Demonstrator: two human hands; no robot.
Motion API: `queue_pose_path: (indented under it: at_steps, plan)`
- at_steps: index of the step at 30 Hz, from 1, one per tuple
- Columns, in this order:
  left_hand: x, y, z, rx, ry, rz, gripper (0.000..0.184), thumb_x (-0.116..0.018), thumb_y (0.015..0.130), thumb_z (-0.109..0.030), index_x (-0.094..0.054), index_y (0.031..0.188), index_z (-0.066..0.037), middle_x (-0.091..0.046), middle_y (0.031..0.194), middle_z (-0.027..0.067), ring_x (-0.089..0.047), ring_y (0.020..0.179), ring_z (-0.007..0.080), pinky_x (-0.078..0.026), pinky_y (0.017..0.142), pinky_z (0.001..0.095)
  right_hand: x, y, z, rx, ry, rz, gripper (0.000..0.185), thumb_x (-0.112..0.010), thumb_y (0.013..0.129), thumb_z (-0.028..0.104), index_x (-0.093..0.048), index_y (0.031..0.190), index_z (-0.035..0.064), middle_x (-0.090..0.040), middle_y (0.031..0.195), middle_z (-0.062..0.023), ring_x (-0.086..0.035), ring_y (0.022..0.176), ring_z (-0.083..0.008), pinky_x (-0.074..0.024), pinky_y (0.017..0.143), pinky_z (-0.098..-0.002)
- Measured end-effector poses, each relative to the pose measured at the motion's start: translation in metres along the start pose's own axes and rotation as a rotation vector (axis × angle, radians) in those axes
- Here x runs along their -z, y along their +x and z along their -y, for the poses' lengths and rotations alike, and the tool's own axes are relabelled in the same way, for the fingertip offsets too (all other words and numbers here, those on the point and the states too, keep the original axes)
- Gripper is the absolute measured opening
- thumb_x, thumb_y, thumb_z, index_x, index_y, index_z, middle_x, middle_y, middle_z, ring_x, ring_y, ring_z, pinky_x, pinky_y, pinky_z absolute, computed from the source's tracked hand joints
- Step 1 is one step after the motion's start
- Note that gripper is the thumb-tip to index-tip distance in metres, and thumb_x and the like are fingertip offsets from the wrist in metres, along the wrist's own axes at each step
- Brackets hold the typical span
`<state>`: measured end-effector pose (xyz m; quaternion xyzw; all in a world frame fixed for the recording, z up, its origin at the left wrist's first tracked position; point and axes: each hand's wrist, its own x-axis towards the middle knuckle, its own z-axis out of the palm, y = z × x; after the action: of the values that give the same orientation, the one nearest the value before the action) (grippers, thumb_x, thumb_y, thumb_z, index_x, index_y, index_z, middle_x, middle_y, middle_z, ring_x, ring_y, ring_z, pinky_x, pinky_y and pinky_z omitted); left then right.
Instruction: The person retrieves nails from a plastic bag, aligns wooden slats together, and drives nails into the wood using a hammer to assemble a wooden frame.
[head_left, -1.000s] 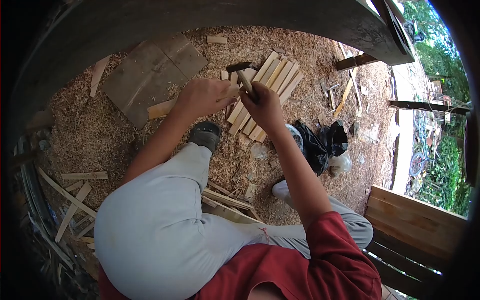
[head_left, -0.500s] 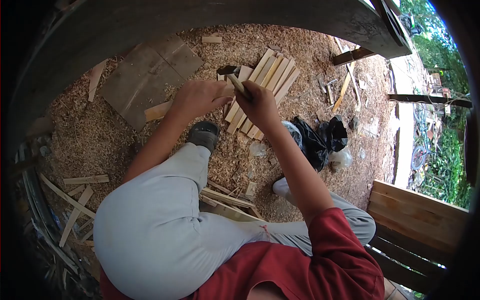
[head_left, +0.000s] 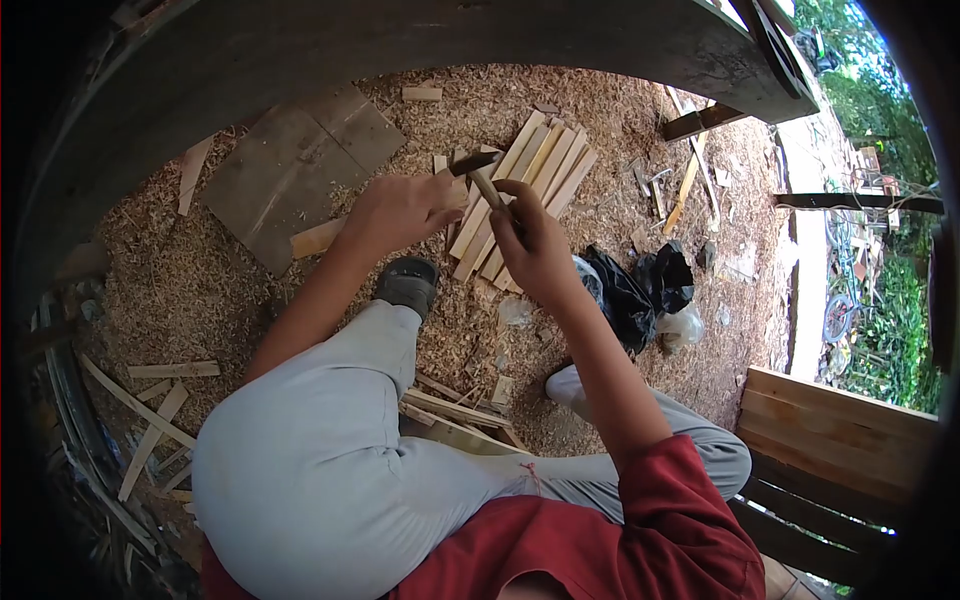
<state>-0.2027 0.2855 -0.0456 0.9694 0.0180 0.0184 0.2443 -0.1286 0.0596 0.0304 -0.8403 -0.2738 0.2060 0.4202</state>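
My right hand (head_left: 533, 245) is wrapped around the pale wooden handle of a hammer (head_left: 486, 187). The dark hammer head lies just beside the fingers of my left hand (head_left: 402, 212). Those left fingers are curled together, thumb toward the right, and pale wood shows at their tips; what they grip is mostly hidden. Below and behind both hands, several light wooden slats (head_left: 530, 175) lie side by side on the ground.
Wood shavings (head_left: 460, 340) cover the ground. A dark flat panel (head_left: 290, 165) lies at upper left. Black plastic bags (head_left: 630, 300) lie right of my forearm. A large grey beam (head_left: 420, 35) crosses the top, and scrap strips (head_left: 155, 440) are at lower left.
The hammer head has swung rightward and slightly down, its handle now more upright. My right hand has shifted right and lower in view; the left hand has moved slightly down.
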Motion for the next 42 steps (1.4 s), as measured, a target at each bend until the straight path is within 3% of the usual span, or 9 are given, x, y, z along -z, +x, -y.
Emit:
queue_pose_path:
  at_steps: [8, 16, 18, 22, 24, 25, 27, 30, 42]
  plan:
    - [-0.005, -0.006, -0.013, 0.036, 0.075, -0.017, 0.050, -0.067, 0.101, -0.058, -0.067, 0.116, -0.010, -0.075, 0.101, 0.0150, -0.075, 0.096, 0.0377, -0.059, 0.082, 0.0517, 0.013, -0.024, 0.002, 0.133, -0.212, 0.019, 0.046, -0.061, 0.108, 0.012, -0.055, 0.153, 0.0153, -0.074, 0.099, -0.0235, -0.072, 0.085, -0.0462, -0.0560, 0.073, -0.0520]
    - [-0.005, -0.004, -0.017, 0.034, 0.098, -0.050, 0.052, -0.071, 0.099, -0.056, -0.067, 0.121, -0.009, -0.075, 0.100, 0.0132, -0.076, 0.096, 0.0344, -0.060, 0.081, 0.0491, 0.010, -0.031, 0.001, 0.151, -0.196, 0.011, 0.047, -0.058, 0.108, 0.010, -0.054, 0.155, 0.0135, -0.075, 0.122, -0.0249, -0.073, 0.101, -0.0480, -0.0587, 0.083, -0.0533]
    - [-0.007, -0.005, -0.016, 0.046, 0.099, -0.053, 0.053, -0.071, 0.099, -0.057, -0.067, 0.122, -0.009, -0.075, 0.100, 0.0133, -0.076, 0.094, 0.0346, -0.060, 0.079, 0.0488, 0.007, -0.032, -0.003, 0.356, -0.220, -0.092, 0.051, -0.056, 0.108, 0.007, -0.052, 0.158, 0.0133, -0.073, 0.127, -0.0253, -0.072, 0.104, -0.0487, -0.0584, 0.086, -0.0552]
    - [-0.011, -0.005, -0.016, 0.038, 0.126, -0.095, 0.055, -0.070, 0.100, -0.058, -0.065, 0.125, -0.009, -0.075, 0.095, 0.0124, -0.076, 0.089, 0.0352, -0.061, 0.073, 0.0494, 0.013, -0.032, -0.006, 0.288, -0.256, 0.014, 0.056, -0.055, 0.107, 0.005, -0.050, 0.161, 0.0153, -0.073, 0.126, -0.0262, -0.073, 0.101, -0.0489, -0.0586, 0.084, -0.0558]
    - [-0.010, -0.004, -0.017, 0.044, 0.122, -0.082, 0.055, -0.070, 0.100, -0.058, -0.064, 0.126, -0.010, -0.075, 0.092, 0.0122, -0.077, 0.086, 0.0358, -0.061, 0.072, 0.0498, 0.015, -0.032, -0.001, 0.234, -0.281, 0.036, 0.053, -0.056, 0.107, 0.004, -0.054, 0.160, 0.0113, -0.073, 0.132, -0.0261, -0.074, 0.110, -0.0456, -0.0594, 0.089, -0.0495]
    - [-0.010, -0.004, -0.017, 0.049, 0.119, -0.076, 0.053, -0.070, 0.100, -0.058, -0.065, 0.124, -0.011, -0.075, 0.089, 0.0126, -0.077, 0.085, 0.0364, -0.061, 0.070, 0.0505, 0.015, -0.031, -0.001, 0.233, -0.279, 0.038, 0.053, -0.056, 0.107, 0.004, -0.054, 0.160, 0.0113, -0.073, 0.132, -0.0261, -0.074, 0.110, -0.0456, -0.0594, 0.089, -0.0495]
    - [-0.009, -0.003, -0.018, 0.049, 0.115, -0.067, 0.051, -0.070, 0.100, -0.057, -0.065, 0.122, -0.012, -0.075, 0.086, 0.0129, -0.077, 0.083, 0.0371, -0.061, 0.069, 0.0511, 0.017, -0.030, -0.002, 0.254, -0.361, 0.056, 0.063, -0.058, 0.105, 0.005, -0.050, 0.164, 0.0257, -0.071, 0.100, -0.0231, -0.072, 0.083, -0.0442, -0.0567, 0.072, -0.0539]
    - [-0.009, -0.002, -0.018, 0.070, 0.122, -0.044, 0.046, -0.071, 0.099, -0.055, -0.065, 0.118, -0.013, -0.075, 0.084, 0.0146, -0.077, 0.082, 0.0379, -0.060, 0.069, 0.0519, 0.014, -0.030, -0.001, 0.245, -0.327, 0.014, 0.065, -0.059, 0.105, 0.005, -0.050, 0.164, 0.0284, -0.068, 0.091, -0.0213, -0.071, 0.078, -0.0431, -0.0549, 0.068, -0.0536]
    - [-0.011, -0.002, -0.017, 0.046, 0.140, -0.069, 0.043, -0.077, 0.095, -0.048, -0.062, 0.102, -0.008, -0.074, 0.077, 0.0154, -0.077, 0.077, 0.0381, -0.061, 0.067, 0.0516, 0.014, -0.030, 0.009, 0.243, -0.426, 0.015, 0.067, -0.061, 0.103, 0.005, -0.050, 0.165, 0.0278, -0.066, 0.089, -0.0198, -0.070, 0.073, -0.0413, -0.0542, 0.065, -0.0532]
